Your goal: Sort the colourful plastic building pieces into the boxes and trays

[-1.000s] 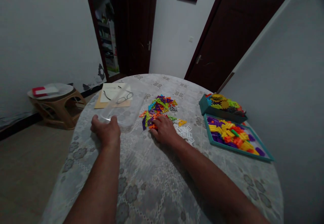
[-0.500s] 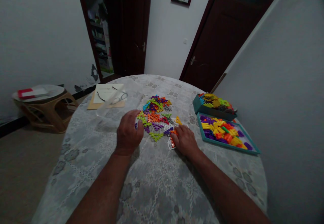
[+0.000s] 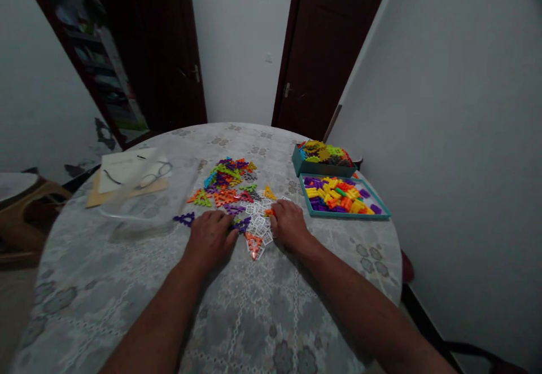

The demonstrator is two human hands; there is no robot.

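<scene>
My left hand rests low over the near left of the loose pieces, palm down, its thumb apart from the fingers. A purple triangular piece lies just beyond its fingertips, with a bit of lime green showing beside it. Another purple triangle lies to its left. My right hand is closed at the fingertips on a small orange piece, mostly hidden by the fingers. Beneath and beside it spreads a cluster of white square frames. An orange triangle lies on the cluster's near end.
A heap of mixed coloured pieces lies farther back. At right stand a teal box of pieces and a teal tray with colourful blocks. A clear plastic container, papers and eyeglasses are at left.
The view has swung right. My left hand has moved right and nearer, over the lime and purple triangles. My right hand has shifted away from the near orange triangle, uncovering more white frames.
</scene>
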